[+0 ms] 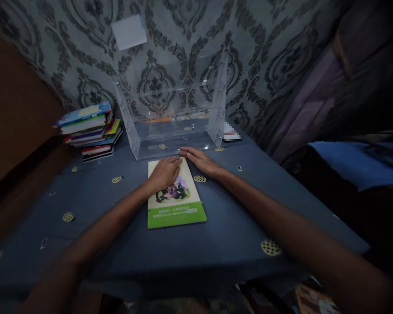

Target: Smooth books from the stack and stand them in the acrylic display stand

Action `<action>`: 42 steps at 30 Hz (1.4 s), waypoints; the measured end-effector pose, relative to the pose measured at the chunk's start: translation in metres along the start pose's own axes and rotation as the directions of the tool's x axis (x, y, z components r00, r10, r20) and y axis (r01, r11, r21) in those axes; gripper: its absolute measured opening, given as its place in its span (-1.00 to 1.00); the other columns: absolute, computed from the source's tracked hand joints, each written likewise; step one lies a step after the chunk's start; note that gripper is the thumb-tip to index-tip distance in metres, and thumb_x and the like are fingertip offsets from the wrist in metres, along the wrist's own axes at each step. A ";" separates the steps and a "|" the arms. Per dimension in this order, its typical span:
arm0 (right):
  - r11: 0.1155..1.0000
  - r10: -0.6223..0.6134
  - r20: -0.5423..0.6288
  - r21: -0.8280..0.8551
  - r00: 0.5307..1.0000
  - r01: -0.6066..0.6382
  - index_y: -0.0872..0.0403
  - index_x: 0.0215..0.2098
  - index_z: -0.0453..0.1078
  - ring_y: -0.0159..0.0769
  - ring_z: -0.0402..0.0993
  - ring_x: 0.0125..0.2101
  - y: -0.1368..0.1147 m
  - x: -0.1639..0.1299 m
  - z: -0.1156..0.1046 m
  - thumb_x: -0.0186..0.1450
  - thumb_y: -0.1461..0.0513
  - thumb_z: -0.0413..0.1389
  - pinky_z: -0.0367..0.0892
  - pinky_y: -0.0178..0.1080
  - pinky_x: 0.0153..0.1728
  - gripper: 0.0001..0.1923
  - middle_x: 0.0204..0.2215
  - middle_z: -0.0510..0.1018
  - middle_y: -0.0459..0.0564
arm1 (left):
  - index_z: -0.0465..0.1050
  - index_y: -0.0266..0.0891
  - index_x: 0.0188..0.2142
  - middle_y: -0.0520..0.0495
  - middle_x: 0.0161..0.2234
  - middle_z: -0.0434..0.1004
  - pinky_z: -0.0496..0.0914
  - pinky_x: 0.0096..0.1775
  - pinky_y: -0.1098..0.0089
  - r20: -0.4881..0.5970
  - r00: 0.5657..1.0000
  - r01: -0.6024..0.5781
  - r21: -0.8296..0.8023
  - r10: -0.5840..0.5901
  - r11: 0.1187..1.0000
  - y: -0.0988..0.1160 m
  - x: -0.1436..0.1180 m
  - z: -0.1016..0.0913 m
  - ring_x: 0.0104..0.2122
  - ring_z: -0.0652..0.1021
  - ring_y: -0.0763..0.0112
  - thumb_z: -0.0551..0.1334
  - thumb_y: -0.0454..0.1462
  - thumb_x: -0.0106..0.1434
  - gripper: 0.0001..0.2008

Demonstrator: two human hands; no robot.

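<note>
A thin book (pixel 177 213) with a cream and green cover and a colourful picture lies flat on the dark blue tablecloth in front of me. My left hand (pixel 166 173) rests on the upper part of its cover, fingers extended and hiding part of the picture. At the book's top right corner is my right hand (pixel 201 162), its fingers stretched out along the top edge. Neither hand grips the book. Just beyond both hands stands a clear acrylic rack (pixel 173 144), close to the patterned wall.
Left of the rack is a stack of books (pixel 91 131). A blurred-out item (pixel 232 131) lies right of the rack. The tablecloth (pixel 124 244) hangs over the table's front edge. A blue cloth (pixel 356 163) shows at the right, and a white card (pixel 129 32) is on the wall.
</note>
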State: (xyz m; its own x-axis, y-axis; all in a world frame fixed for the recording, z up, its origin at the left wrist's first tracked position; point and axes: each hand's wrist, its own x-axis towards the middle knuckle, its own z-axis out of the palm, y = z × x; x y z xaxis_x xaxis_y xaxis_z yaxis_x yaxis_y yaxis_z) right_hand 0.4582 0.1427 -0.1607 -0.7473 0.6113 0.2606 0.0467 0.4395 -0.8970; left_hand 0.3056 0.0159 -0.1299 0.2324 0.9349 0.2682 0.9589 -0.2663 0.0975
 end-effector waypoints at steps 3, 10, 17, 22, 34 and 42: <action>1.000 -0.023 -0.010 0.003 1.000 0.024 0.04 0.19 0.37 -0.15 0.44 0.16 0.004 0.001 -0.001 0.44 0.18 -0.04 0.22 0.05 0.27 -0.60 0.13 0.56 0.07 | 0.43 -0.33 0.12 -0.28 0.16 0.49 0.36 0.18 0.11 -0.056 0.997 -0.061 -0.038 0.059 0.997 -0.001 0.000 0.006 0.16 0.49 0.17 0.06 -0.35 0.41 -0.65; 0.993 -0.094 0.015 -0.067 0.995 0.095 0.02 0.21 0.36 -0.14 0.44 0.16 0.006 -0.001 -0.003 0.47 0.16 -0.06 0.22 0.07 0.26 -0.60 0.11 0.57 0.05 | 0.42 -0.28 0.16 -0.24 0.20 0.46 0.32 0.22 0.07 -0.018 0.975 -0.222 -0.160 0.222 0.962 0.022 -0.026 -0.004 0.21 0.45 0.20 0.04 -0.25 0.46 -0.64; 0.982 -0.115 0.002 -0.149 0.993 0.114 0.00 0.15 0.39 -0.17 0.44 0.16 0.002 -0.003 -0.001 0.46 0.19 -0.07 0.23 0.09 0.26 -0.64 0.09 0.58 0.02 | 0.35 -0.28 0.21 -0.28 0.21 0.42 0.30 0.23 0.03 0.066 0.917 -0.366 -0.253 0.394 0.895 0.064 -0.071 -0.029 0.24 0.40 0.13 0.11 -0.07 0.46 -0.55; 0.984 -0.125 -0.037 -0.135 0.992 0.119 -0.01 0.13 0.40 -0.16 0.48 0.12 0.005 -0.004 0.003 0.45 0.19 -0.07 0.28 0.08 0.22 -0.64 0.07 0.59 0.02 | 0.31 -0.32 0.21 -0.29 0.22 0.41 0.29 0.25 0.10 0.068 0.896 -0.420 -0.182 0.438 0.889 0.069 -0.080 -0.027 0.26 0.38 0.14 0.16 -0.07 0.43 -0.52; 0.983 -0.120 -0.112 -0.153 0.986 0.103 0.01 0.09 0.43 -0.12 0.52 0.07 0.004 -0.015 0.002 0.42 0.17 -0.08 0.33 0.06 0.17 -0.63 0.02 0.62 0.05 | 0.30 -0.30 0.21 -0.15 0.22 0.44 0.30 0.24 0.18 -0.020 0.930 -0.366 0.015 0.366 0.931 0.080 -0.089 -0.016 0.23 0.42 0.28 0.04 -0.13 0.51 -0.60; 0.984 -0.062 -0.163 -0.177 0.985 0.033 -0.02 0.10 0.42 -0.12 0.51 0.08 0.000 -0.021 0.006 0.44 0.13 -0.09 0.35 0.02 0.16 -0.64 0.04 0.61 0.04 | 0.34 -0.31 0.21 -0.15 0.22 0.45 0.29 0.22 0.15 -0.028 0.905 -0.416 0.136 0.424 0.899 0.075 -0.089 -0.013 0.24 0.39 0.23 0.03 -0.22 0.52 -0.63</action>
State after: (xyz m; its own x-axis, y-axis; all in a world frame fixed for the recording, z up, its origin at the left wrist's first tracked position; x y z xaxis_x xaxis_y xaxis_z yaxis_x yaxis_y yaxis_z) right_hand 0.4701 0.1261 -0.1681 -0.6310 0.6815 0.3706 0.1382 0.5689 -0.8107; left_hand 0.3548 -0.0907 -0.1341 0.6119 0.7271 0.3114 0.7875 -0.5966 -0.1545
